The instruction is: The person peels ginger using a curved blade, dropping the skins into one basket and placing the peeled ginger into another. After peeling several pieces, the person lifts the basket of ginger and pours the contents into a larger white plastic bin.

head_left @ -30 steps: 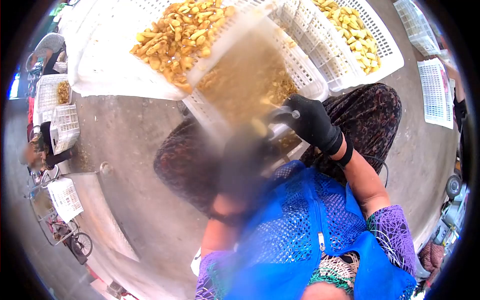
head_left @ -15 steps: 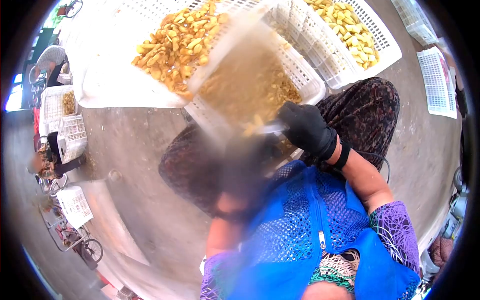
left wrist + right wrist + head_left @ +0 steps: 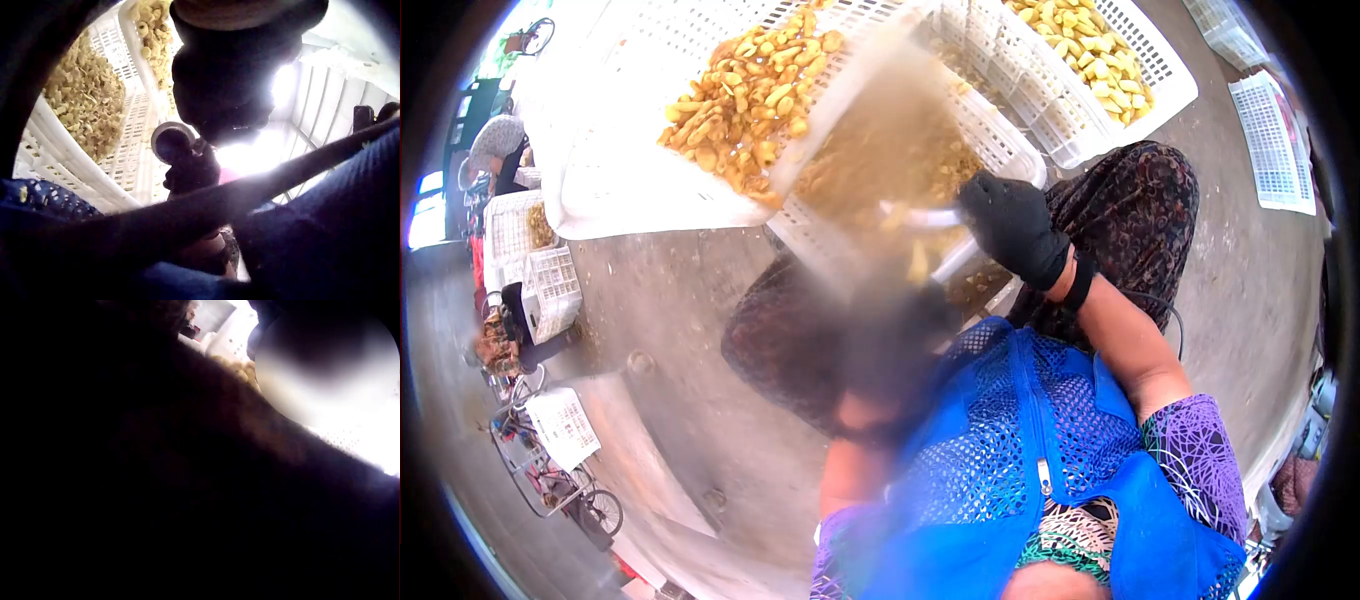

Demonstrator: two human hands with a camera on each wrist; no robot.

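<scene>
In the head view, my right hand (image 3: pixel 1012 225), in a black glove, grips a pale, narrow-bladed tool (image 3: pixel 930 216) that points left over the crate of shavings (image 3: pixel 1005 145). My left hand (image 3: pixel 895 335), also black-gloved and blurred by a smear, holds a yellow root piece (image 3: pixel 917 262) just below the blade. In the left wrist view, my left hand (image 3: pixel 234 81) is a dark shape at the top, and the tool's round end (image 3: pixel 173 127) shows as a pale ring beside the dark right hand (image 3: pixel 190 172). The right wrist view is mostly dark.
A white crate (image 3: pixel 640 205) with brownish-yellow knobbly roots (image 3: pixel 745 100) stands at the upper left. Another crate (image 3: pixel 1175 95) holds paler yellow pieces (image 3: pixel 1090 50). Further crates (image 3: pixel 1270 140) stand right. Crates, a bicycle (image 3: pixel 600 510) and a person (image 3: pixel 495 145) are at left.
The right hand has dipped slightly, then risen again. The blade now shows more fully, pointing left, with the root piece below it. The whole head view has shifted a little.
</scene>
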